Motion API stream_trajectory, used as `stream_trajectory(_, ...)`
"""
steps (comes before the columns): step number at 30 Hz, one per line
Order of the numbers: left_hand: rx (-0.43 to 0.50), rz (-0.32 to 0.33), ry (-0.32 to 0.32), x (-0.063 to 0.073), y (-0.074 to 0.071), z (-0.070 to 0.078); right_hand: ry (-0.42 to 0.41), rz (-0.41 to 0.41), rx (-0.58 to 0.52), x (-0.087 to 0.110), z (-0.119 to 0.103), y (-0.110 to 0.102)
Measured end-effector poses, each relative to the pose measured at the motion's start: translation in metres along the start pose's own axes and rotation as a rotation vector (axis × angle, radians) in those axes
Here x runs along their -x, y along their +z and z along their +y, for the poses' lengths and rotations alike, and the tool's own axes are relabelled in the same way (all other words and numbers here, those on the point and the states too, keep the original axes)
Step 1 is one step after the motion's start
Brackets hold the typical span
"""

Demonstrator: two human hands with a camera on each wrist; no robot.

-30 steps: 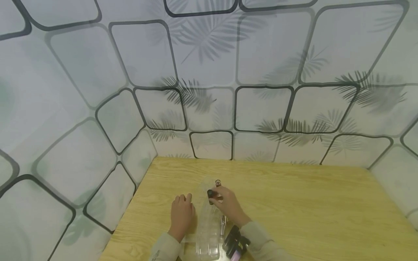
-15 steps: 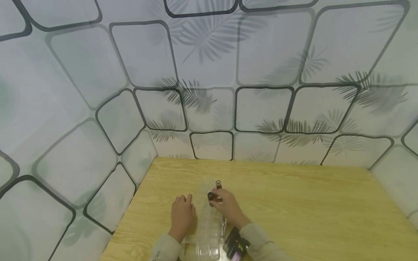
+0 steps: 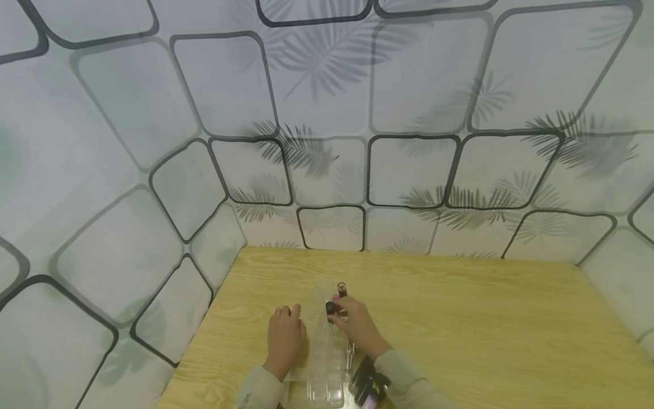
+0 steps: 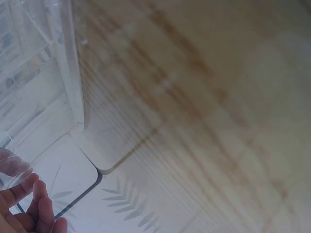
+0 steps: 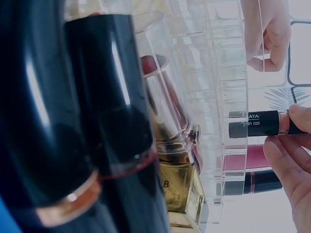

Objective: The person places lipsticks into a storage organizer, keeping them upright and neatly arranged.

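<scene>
Right hand (image 3: 359, 326): I see it pinching a black lipstick tube (image 5: 262, 123), end showing through the clear organizer (image 3: 319, 363).
Left hand (image 3: 285, 339): fingers loosely bent, beside the organizer.

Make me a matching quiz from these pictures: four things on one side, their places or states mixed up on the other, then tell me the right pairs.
Things:
1. right hand
2. left hand
3. clear organizer
4. gold-based lipstick

Places or states:
A. divided into many small sections
B. pinching a lettered black tube
C. covered by a see-through cap
D. at the organizer's left side, holding no tube

Right pairs: 1-B, 2-D, 3-A, 4-C
</scene>
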State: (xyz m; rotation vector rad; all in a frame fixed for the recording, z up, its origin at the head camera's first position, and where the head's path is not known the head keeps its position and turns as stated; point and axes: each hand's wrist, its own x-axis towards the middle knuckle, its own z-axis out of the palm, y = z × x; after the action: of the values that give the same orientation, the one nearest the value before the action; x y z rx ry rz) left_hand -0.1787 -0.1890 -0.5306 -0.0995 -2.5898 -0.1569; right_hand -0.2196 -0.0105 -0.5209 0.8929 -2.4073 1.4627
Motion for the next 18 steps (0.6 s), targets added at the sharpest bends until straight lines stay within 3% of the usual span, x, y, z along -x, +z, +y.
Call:
stream_trajectory(10,-0.035,-0.021,-0.005,0.0014,0.0038,-0.0022,0.043,-0.030,0.062,-0.0008,0.0023,0.0023)
stream_trajectory(18,-0.044,-0.016,-0.002,0.0012,0.0042,-0.0029,0.023,-0.035,0.091,0.0006,0.0017,0.0021)
